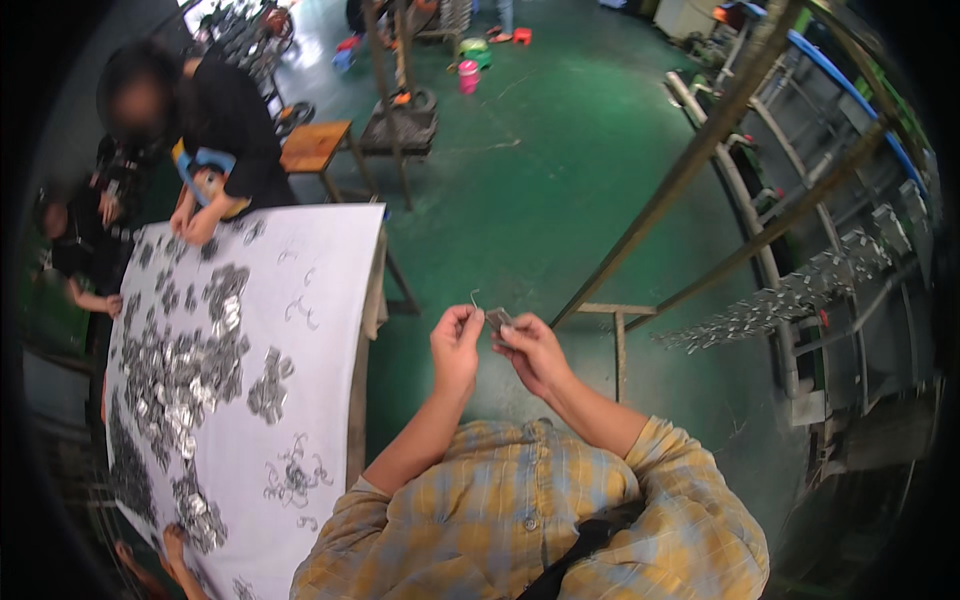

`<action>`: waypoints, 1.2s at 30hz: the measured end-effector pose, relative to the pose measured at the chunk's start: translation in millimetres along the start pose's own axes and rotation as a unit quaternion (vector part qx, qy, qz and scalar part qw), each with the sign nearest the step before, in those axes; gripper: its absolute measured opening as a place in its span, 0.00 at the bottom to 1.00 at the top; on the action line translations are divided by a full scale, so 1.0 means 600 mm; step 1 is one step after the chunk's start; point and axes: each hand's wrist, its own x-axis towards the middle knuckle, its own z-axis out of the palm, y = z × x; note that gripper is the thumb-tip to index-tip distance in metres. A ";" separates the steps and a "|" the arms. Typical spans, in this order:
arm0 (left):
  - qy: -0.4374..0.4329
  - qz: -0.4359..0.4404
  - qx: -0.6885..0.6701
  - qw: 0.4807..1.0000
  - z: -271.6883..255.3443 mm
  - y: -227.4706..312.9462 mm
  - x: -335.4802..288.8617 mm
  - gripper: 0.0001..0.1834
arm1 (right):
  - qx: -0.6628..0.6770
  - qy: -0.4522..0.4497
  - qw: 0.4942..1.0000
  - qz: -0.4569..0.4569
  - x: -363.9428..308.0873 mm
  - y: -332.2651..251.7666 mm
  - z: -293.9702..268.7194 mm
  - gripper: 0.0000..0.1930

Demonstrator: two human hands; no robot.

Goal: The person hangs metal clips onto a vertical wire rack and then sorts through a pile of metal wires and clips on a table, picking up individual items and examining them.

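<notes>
Both hands are raised close together in front of my chest. My left hand (457, 345) pinches a thin bent wire hook (474, 297), whose curved end sticks up above the fingertips. Between the thumb and fingers of my right hand (537, 352) is a small flat grey metal piece (497, 317); whether it is one piece or a few stacked, I cannot tell. The hook and the metal piece are a short gap apart. On the white-covered table (325, 385) to my left lie heaps of similar metal pieces (190, 375) and a loose cluster of wire hooks (297, 478).
A person in black (235, 120) handles pieces at the table's far end; other people's hands reach in from its left side. To my right, a metal frame (690, 170) stands near a rack of many hanging metal pieces (790, 295). A wooden stool (315, 147) stands beyond the table.
</notes>
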 end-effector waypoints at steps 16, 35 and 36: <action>-0.305 0.045 0.008 0.951 0.291 -0.140 -0.063 0.01 | -0.231 0.399 0.887 0.013 -0.271 -0.225 -0.510 0.12; -0.412 0.016 0.094 0.906 0.348 -0.191 -0.114 0.01 | -0.560 0.458 0.670 -0.165 -0.249 -0.507 -0.709 0.26; -0.420 0.014 0.089 0.903 0.353 -0.189 -0.120 0.01 | -0.600 0.462 0.630 -0.173 -0.252 -0.510 -0.733 0.21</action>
